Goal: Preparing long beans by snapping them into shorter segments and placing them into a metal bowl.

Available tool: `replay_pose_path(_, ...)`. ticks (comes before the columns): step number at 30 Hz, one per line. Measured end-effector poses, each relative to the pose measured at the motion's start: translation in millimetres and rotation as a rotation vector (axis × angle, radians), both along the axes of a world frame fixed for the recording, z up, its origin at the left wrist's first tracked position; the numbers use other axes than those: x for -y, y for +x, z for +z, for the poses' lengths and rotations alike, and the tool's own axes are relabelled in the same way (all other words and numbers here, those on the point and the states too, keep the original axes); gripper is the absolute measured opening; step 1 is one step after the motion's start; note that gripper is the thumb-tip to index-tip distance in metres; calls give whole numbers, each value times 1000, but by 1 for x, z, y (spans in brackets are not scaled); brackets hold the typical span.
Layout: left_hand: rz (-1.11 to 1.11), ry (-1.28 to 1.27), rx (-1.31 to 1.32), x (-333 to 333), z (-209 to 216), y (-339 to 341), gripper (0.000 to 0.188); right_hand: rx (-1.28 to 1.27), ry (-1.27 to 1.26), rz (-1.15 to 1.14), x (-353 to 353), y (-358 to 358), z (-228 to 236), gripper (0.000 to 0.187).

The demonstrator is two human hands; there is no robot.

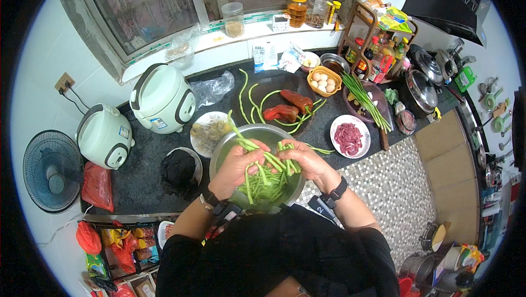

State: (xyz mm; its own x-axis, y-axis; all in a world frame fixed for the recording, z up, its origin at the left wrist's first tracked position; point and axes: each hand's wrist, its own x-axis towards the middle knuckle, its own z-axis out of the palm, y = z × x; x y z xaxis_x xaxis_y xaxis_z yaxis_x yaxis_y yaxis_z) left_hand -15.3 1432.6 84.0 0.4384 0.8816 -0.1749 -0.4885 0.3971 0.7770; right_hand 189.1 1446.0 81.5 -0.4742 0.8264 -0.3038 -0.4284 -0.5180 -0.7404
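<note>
Both hands are raised over a steel bowl (256,131) with many short pieces of green long bean (273,189) in it. My left hand (243,164) is closed around a bunch of long beans, whose ends stick out above and below the fingers. Close beside it, my right hand (308,161) pinches more bean stalks; the fingertips of both hands nearly meet. Behind the bowl, two red peppers (281,113) and several uncut long beans (245,95) lie on a dark round board (278,81).
Left stand two rice cookers (163,98), a fan (53,171) and a bowl with a black bag (179,170). A plate (195,135) touches the bowl's left. Right are sliced meat (348,138), an egg basket (323,83), scallions (366,100) and a knife handle (384,140).
</note>
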Motion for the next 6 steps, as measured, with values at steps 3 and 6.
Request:
replay_pose_path(3, -34, 134, -92, -1, -6, 2, 19, 106, 124, 268, 1, -1, 6, 22)
replay_pose_path(6, -44, 241, -246, 0, -10, 5, 19, 233, 163, 277, 2, -1, 3, 26)
